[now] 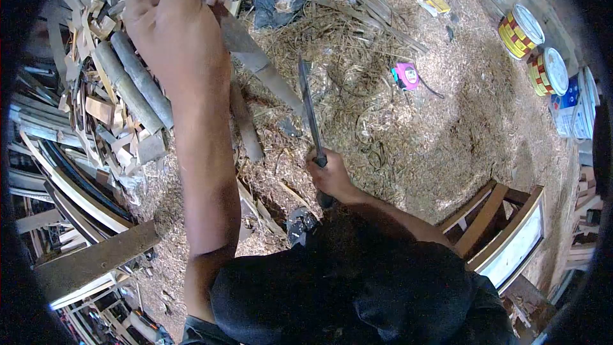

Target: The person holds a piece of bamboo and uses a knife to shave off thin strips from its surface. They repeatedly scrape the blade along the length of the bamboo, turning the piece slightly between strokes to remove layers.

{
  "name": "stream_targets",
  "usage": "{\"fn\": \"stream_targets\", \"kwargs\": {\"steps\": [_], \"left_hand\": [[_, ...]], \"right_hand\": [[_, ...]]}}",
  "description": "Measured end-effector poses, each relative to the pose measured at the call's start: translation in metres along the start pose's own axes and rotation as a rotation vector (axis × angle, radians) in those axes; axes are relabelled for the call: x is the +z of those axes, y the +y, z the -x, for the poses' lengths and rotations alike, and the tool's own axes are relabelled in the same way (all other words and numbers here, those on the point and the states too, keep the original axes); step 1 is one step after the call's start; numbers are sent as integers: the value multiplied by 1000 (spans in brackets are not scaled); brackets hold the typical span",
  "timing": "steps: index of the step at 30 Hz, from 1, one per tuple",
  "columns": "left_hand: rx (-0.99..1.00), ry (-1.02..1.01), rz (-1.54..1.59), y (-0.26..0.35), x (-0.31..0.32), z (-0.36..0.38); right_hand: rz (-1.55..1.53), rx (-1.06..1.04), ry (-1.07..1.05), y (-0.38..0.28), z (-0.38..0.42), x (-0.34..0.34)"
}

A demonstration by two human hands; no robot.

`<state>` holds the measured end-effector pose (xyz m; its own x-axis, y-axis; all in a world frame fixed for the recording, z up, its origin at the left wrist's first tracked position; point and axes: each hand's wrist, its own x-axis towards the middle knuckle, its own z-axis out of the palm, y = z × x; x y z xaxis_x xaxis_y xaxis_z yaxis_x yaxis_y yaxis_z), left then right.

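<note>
Beyond the work, at the far right, we see two round tins (538, 51) with white lids and yellow-and-red bands, lying tipped on the sawdust floor (447, 121) beside a blue-and-white tub (575, 105); all are lidded, so we cannot tell what they contain. Our left hand (172, 19) is raised and clenched around the upper end of a bamboo piece (265, 70), whose long axis slants from that hand down and to the right, its lower end resting on the floor. Our right hand (329, 176) grasps the handle of a long knife (308, 105), the blade pointing up and away from us, its edge against the bamboo's lower part. A pink tape measure (407, 76) lies nearby on the sawdust.
</note>
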<state>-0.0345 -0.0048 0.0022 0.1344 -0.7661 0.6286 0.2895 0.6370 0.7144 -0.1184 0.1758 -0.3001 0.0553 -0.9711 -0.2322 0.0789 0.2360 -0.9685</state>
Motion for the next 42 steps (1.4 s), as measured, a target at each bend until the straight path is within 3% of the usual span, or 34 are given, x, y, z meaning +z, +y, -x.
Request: {"fn": "stream_targets", "kwargs": {"steps": [3, 5, 7, 14, 16, 21, 24, 25, 27, 28, 33, 35, 36, 39, 42], "left_hand": [[15, 60, -26, -3, -3, -5], [-11, 46, -59, -6, -12, -11], [-26, 23, -51, -5, -13, -12], [-60, 64, -37, -2, -11, -5], [-33, 89, -70, 3, -6, 2], [-5, 218, -117, 8, 0, 9], [11, 163, -104, 5, -5, 9], [-2, 143, -93, 5, -5, 10], [-10, 124, -84, 5, -1, 11], [-17, 148, -71, 6, 4, 13], [-3, 207, -133, 10, 7, 14], [1, 170, -90, 7, 1, 13], [-5, 170, -88, 7, 3, 14], [-22, 135, -69, 8, 8, 17], [-7, 135, -66, 6, 2, 13]], "right_hand": [[117, -99, 63, 20, -6, -3], [302, 263, -38, 14, -7, -12], [388, 241, -6, 7, -11, -10], [52, -118, -101, -115, -31, 7], [132, -371, -57, -123, -37, 16], [46, -272, -6, -87, -39, 19], [79, 81, -101, -105, -36, 5], [77, 87, -94, -112, -33, 4], [5, -155, -114, -122, -31, 5], [138, -279, -36, -126, -29, 8], [81, -186, -38, -31, -43, 1], [239, 113, -55, -25, -43, -10], [282, 135, -53, -25, -46, -12], [133, 32, -40, -63, -33, -4], [148, -53, -8, -29, -33, 1]]}}
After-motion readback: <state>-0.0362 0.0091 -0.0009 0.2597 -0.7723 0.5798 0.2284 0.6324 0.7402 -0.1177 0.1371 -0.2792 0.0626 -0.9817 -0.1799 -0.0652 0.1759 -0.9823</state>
